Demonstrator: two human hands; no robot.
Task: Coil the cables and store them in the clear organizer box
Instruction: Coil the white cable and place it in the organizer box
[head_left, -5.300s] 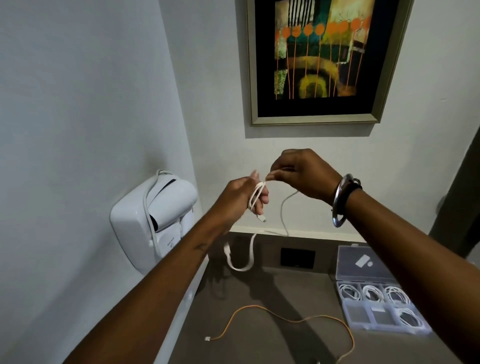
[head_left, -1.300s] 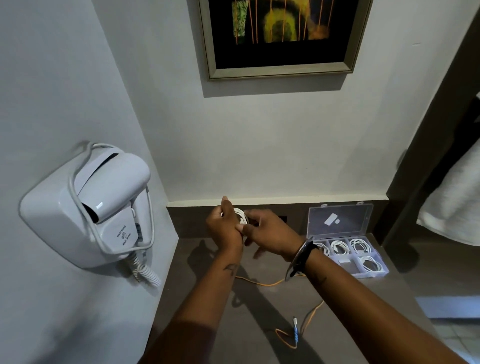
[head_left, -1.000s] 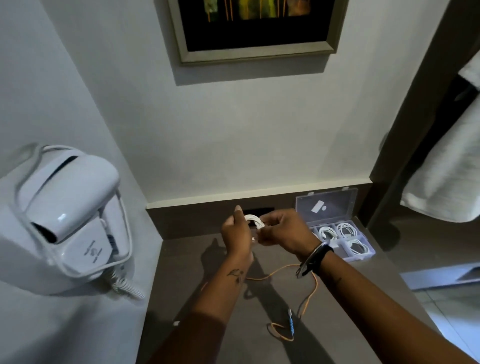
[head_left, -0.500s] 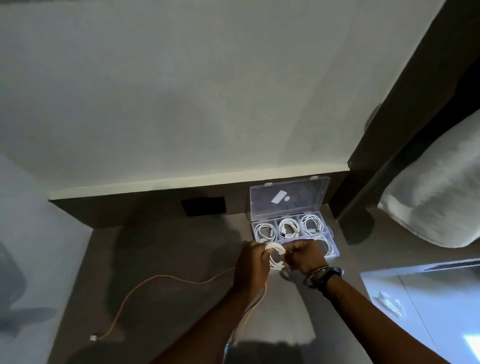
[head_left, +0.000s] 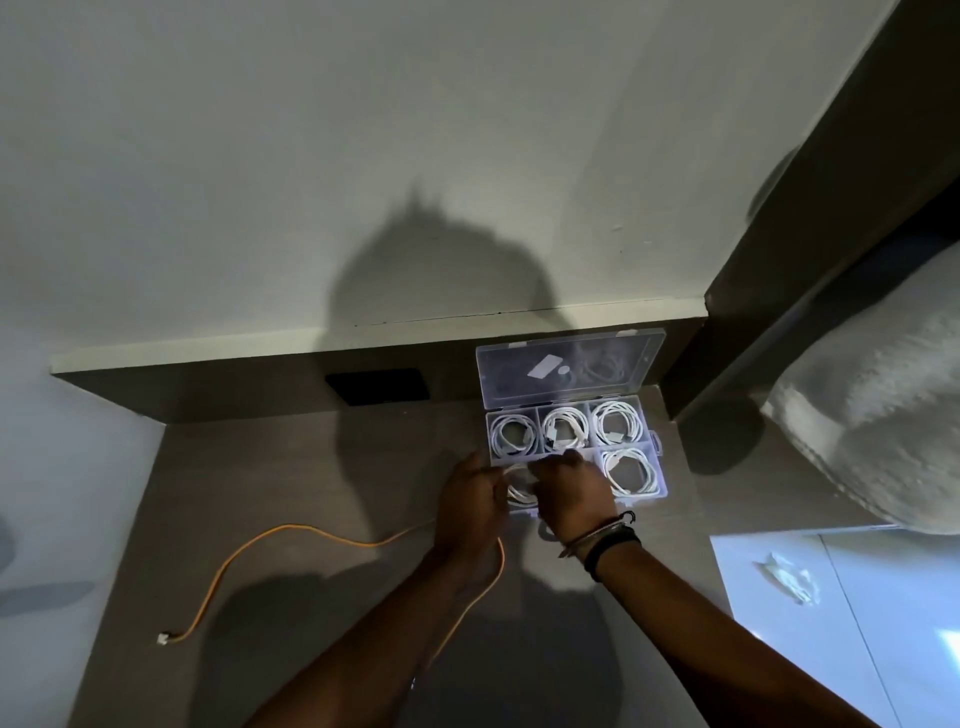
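Head view, counter (head_left: 291, 467): I log a brown top filling the lower centre of the frame.
Organizer box (head_left: 655, 470): clear, right of centre, lid (head_left: 571, 371) raised; four visible compartments each hold a white coil.
Orange cable (head_left: 291, 531): loose, lower left, running under my left forearm.
Left hand (head_left: 470, 506): fingers curled on the white coiled cable (head_left: 519, 491).
Right hand (head_left: 571, 493): pinching the same coil over the box's front-left compartment.

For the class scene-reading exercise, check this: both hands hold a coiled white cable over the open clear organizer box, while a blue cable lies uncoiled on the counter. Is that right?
One detail is wrong. The head view shows the uncoiled cable on the counter is orange, not blue. The rest holds: the left hand and right hand hold a coiled white cable over the open organizer box.
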